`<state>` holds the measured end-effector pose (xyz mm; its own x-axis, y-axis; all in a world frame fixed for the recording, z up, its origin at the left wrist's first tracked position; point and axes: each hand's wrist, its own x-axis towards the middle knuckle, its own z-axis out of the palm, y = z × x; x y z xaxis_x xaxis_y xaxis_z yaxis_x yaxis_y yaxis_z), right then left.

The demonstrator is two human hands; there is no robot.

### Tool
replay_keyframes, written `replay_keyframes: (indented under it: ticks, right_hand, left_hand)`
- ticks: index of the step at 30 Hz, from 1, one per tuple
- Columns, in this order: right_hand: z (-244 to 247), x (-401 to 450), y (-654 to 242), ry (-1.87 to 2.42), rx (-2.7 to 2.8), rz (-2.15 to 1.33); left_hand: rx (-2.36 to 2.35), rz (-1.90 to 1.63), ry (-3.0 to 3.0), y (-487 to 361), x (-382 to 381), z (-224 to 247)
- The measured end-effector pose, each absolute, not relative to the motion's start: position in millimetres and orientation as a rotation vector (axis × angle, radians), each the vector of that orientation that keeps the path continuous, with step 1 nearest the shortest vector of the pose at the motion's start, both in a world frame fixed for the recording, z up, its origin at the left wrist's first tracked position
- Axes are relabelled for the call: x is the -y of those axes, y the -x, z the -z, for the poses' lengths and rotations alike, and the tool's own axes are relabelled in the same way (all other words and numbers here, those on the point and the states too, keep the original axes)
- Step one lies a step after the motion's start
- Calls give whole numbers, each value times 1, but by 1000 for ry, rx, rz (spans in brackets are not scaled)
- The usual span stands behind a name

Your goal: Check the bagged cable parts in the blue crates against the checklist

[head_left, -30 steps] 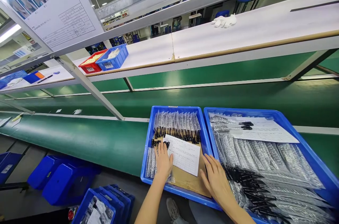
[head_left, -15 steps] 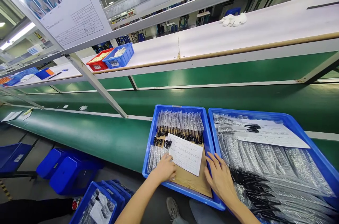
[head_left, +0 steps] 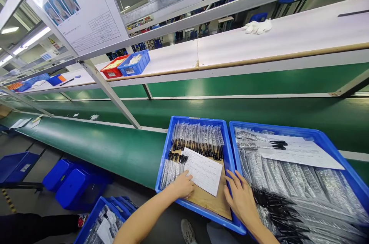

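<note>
A blue plastic bin [head_left: 162, 167] holds two rows of clear bubble-wrapped packets with black ends. The upper row [head_left: 198, 134] lies across the far side. A shorter row [head_left: 170, 173] fills the near left corner. My left hand [head_left: 183, 185] is inside this bin at the right end of the short row, its fingers curled downward. What lies under them is hidden. A printed white sheet [head_left: 203, 171] lies on brown cardboard [head_left: 209, 205] beside that hand. My right hand [head_left: 241, 198] rests with fingers spread over the bin's right rim, holding nothing.
A second blue bin [head_left: 305, 132] with many wrapped packets and a paper sheet stands on the right. Behind runs a green conveyor belt [head_left: 115, 144]. A shelf [head_left: 230, 52] carries a red box [head_left: 113, 69], a blue box [head_left: 135, 65] and white gloves [head_left: 257, 27]. Stacked bins stand lower left.
The view has shifted slightly, so the scene sits a little lower and to the right. My left hand has moved slightly within the bin; my right hand stays at the rim.
</note>
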<state>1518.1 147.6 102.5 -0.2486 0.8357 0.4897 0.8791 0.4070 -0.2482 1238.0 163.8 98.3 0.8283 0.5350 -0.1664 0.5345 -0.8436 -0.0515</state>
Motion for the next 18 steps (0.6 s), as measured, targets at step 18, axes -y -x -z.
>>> replay_keyframes:
  ticks: [18]
  right_hand:
    - [-100, -151, -1520, 1399, 2123, 164]
  left_hand:
    - [1318, -109, 2953, -1247, -153, -107]
